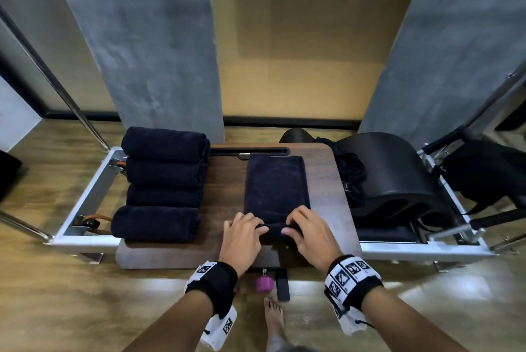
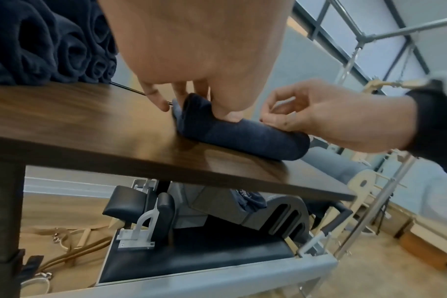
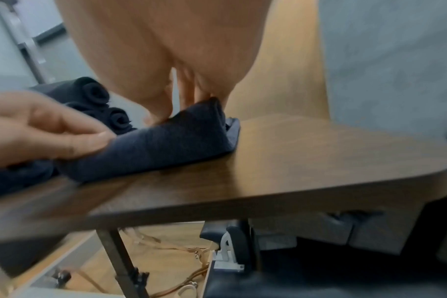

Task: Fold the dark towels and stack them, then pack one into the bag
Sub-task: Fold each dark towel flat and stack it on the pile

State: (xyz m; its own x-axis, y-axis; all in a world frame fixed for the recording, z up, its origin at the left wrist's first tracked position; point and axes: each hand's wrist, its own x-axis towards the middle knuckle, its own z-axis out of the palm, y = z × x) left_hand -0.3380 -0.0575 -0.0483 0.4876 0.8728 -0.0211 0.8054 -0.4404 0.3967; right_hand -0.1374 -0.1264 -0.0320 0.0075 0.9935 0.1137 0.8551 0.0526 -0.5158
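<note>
A dark navy towel (image 1: pixel 276 183) lies folded into a long strip on the brown wooden table (image 1: pixel 321 178), its near end turned up into a short roll (image 2: pixel 242 135). My left hand (image 1: pixel 246 230) grips the left part of that roll, fingers curled over it and thumb pressed on it (image 2: pixel 230 116). My right hand (image 1: pixel 301 228) pinches the right part of the roll (image 3: pixel 191 121). Several rolled dark towels (image 1: pixel 163 183) lie side by side along the table's left edge. A black drawstring bag (image 1: pixel 351 178) slumps just off the table's right side.
The table stands over a metal-framed exercise bed (image 1: pixel 85 200) with black pads (image 2: pixel 191 258). A black curved barrel (image 1: pixel 398 175) sits right of the bag. A purple weight (image 1: pixel 264 283) and my bare foot (image 1: pixel 274 320) are on the wooden floor in front.
</note>
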